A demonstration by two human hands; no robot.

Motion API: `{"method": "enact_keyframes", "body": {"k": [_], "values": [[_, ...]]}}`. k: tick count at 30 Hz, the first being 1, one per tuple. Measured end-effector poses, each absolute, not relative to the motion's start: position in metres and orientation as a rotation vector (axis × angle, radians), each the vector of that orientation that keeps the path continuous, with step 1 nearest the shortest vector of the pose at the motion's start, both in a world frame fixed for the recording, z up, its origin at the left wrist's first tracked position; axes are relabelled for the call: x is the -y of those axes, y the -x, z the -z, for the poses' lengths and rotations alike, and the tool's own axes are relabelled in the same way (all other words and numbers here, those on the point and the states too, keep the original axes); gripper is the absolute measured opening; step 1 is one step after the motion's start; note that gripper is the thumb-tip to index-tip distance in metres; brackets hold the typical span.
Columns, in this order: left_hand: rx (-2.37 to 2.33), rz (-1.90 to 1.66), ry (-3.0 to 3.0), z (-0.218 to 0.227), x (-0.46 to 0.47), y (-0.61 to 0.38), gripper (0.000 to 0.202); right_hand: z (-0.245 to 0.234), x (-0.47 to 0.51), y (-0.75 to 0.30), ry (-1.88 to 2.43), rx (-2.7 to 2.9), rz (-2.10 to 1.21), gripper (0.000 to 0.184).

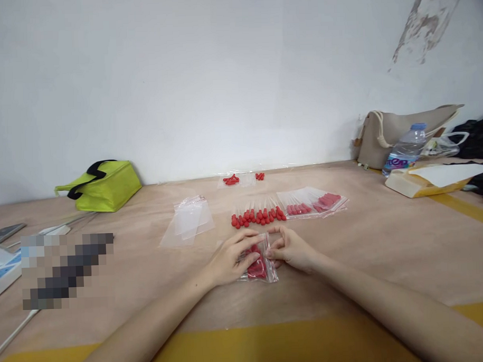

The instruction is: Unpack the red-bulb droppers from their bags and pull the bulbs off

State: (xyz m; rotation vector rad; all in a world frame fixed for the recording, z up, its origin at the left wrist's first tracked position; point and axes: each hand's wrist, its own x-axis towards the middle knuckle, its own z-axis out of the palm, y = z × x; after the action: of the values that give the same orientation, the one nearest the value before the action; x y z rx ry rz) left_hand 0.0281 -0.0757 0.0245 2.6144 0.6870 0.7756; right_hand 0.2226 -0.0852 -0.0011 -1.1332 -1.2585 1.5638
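A small clear zip-lock bag (257, 273) with red pieces inside lies in front of me, its red-lined seal edge facing right. My left hand (234, 258) is over the bag, its thumb and fingers holding it down. At the seal edge, my right hand (289, 250) pinches the plastic between thumb and fingers. Just beyond the hands is a row of thin clear sticks with red bulb-like ends (258, 216). To their right are filled zip-lock bags (311, 202) holding similar red-ended pieces. Flat unfilled zip-lock bags (189, 217) overlap on the left.
Loose red pieces (231, 180) lie on plastic near the wall. A lime-green bag (107, 188) stands at the left, near a phone (7, 232) and cables. At the right are a water bottle (404, 150), a beige bag (377, 136) and a yellow envelope (419, 184).
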Motion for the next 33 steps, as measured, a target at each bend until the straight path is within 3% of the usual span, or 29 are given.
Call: {"method": "enact_keyframes", "body": {"k": [7, 17, 22, 27, 33], "values": [[-0.620, -0.707, -2.769, -0.017, 0.072, -0.034, 0.038, 0.011, 0.088, -0.213, 1.030, 1.345, -1.492, 0.066], [-0.485, -0.929, -3.151, -0.014, 0.062, -0.031, 0.024, 0.009, 0.088, -0.214, 0.950, 1.352, -1.585, 0.074], [-0.556, -0.785, -3.152, -0.013, 0.060, -0.028, 0.022, 0.007, 0.088, -0.216, 0.906, 1.438, -1.520, 0.049], [-0.645, -0.766, -3.078, -0.009, 0.059, -0.025, 0.022, 0.009, 0.093, -0.216, 0.904, 1.659, -1.340, 0.013], [-0.715, -0.722, -3.050, -0.008, 0.058, -0.021, 0.023, 0.019, 0.093, -0.218, 0.802, 2.110, -0.541, 0.023]]}}
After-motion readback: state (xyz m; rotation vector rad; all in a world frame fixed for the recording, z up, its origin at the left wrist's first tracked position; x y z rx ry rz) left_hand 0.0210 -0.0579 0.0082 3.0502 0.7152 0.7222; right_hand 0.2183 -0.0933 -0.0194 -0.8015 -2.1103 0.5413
